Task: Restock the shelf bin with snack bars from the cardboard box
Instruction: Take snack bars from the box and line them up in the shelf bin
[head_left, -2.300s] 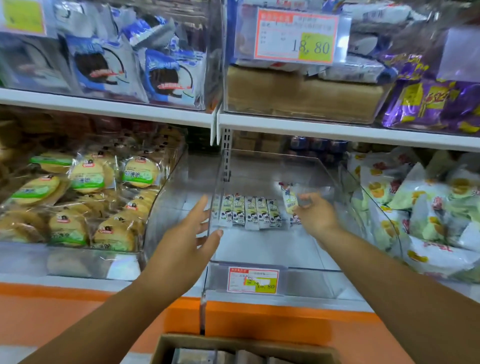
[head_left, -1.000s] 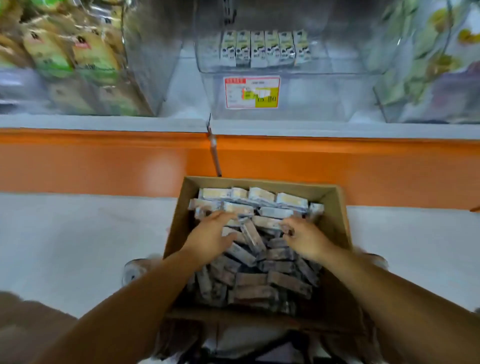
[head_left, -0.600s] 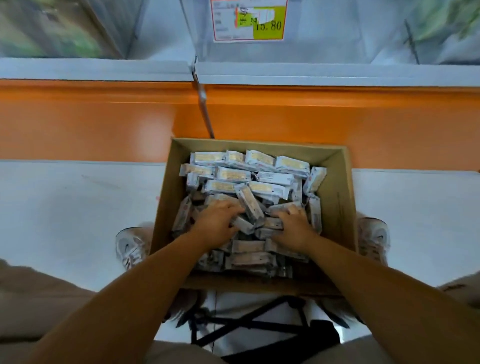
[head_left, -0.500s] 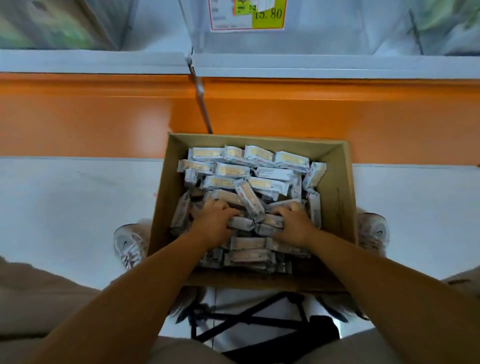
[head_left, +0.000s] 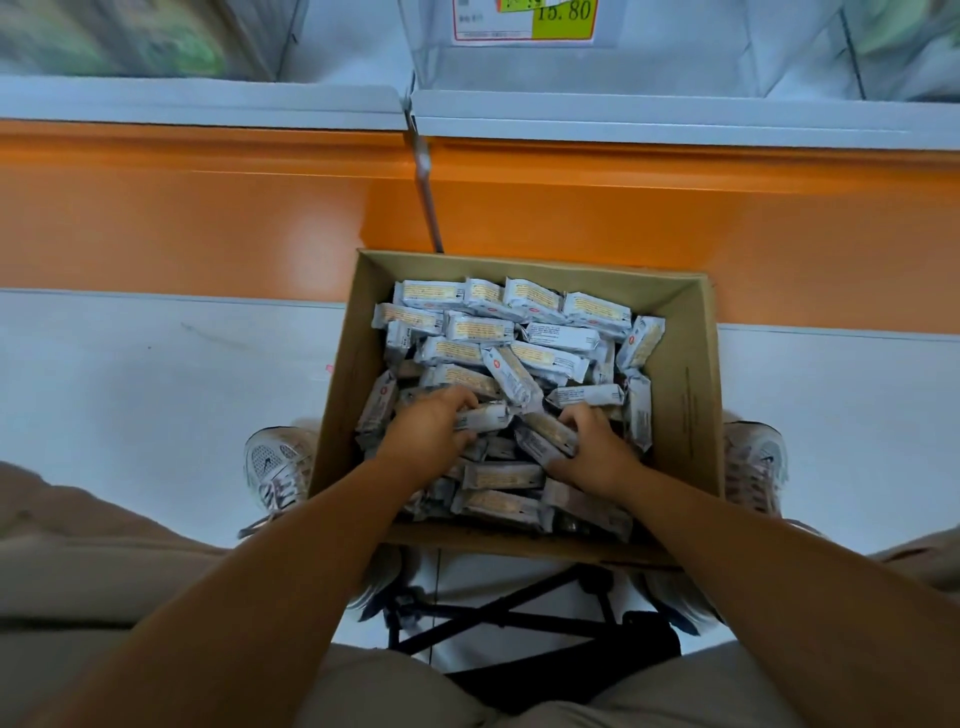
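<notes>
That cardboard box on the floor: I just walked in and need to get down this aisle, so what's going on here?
A person is restocking. Both hands are down in the open cardboard box, which sits on the floor against the orange shelf base and is heaped with wrapped snack bars. The left hand and right hand are each closing on bars in the pile; nothing has been lifted out yet. The clear shelf bin with its price tag is just above.

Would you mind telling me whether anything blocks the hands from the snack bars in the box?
Nothing visible does. The box is open-topped, and both the left hand and right hand are already down among the bars.
</notes>
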